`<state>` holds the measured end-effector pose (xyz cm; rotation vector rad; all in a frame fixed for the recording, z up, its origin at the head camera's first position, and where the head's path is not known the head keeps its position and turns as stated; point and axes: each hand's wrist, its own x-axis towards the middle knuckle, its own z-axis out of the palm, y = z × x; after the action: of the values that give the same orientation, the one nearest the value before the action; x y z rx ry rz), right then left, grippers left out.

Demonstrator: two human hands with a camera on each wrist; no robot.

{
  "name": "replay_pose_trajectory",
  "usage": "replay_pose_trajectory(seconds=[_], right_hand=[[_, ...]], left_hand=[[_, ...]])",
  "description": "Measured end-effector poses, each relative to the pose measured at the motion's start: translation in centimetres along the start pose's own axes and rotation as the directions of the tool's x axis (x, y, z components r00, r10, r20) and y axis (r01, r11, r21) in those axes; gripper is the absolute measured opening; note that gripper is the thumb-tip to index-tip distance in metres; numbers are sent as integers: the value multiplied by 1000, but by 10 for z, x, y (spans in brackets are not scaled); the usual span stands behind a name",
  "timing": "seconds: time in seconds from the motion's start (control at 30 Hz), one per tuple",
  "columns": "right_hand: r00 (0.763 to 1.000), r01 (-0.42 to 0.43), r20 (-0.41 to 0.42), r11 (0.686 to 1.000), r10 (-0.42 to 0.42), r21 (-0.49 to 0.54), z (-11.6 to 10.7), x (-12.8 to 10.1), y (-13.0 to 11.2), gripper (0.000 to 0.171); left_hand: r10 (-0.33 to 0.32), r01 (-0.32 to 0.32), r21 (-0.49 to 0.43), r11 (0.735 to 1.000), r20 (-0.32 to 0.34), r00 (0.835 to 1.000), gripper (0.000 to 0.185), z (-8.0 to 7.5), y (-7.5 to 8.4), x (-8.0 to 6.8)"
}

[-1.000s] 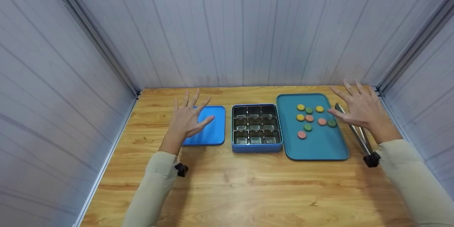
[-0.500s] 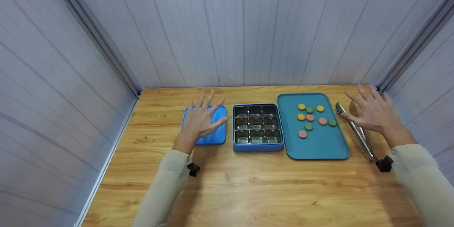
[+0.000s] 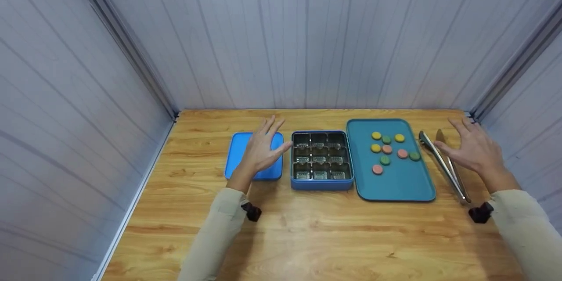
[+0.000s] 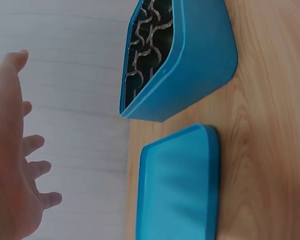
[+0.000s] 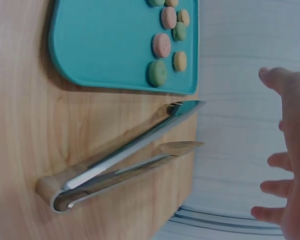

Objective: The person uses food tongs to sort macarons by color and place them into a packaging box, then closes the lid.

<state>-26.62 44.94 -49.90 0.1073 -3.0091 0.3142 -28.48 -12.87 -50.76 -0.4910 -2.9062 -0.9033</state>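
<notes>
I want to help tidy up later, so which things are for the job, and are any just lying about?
Probably for the job:
metal tongs
pink, yellow and green macarons
teal tray
blue box with nine compartments
blue lid

Just surroundings; nothing loose looks stray:
wooden table
panelled walls

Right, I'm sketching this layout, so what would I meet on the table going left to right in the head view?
Blue lid → divided box → tray → metal tongs.
</notes>
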Motion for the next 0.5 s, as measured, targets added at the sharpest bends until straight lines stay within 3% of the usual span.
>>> replay_pose_trajectory(seconds=[0.13,0.3,0.5], right_hand=[[998,-62,-6,996,62,66,7,-3,3,102],[996,-88,5,991,88,99,14,-7,7,105],[992,-122,47,986,117,117,21,-13,9,107]], left_hand=[[-36,29,-166,986,-41,999,82,12,-1,-2],[-44,27,-314,949,-48,998,87,29,-4,-7],[-30,38,-347,937,29,999,96,53,-9,-14]])
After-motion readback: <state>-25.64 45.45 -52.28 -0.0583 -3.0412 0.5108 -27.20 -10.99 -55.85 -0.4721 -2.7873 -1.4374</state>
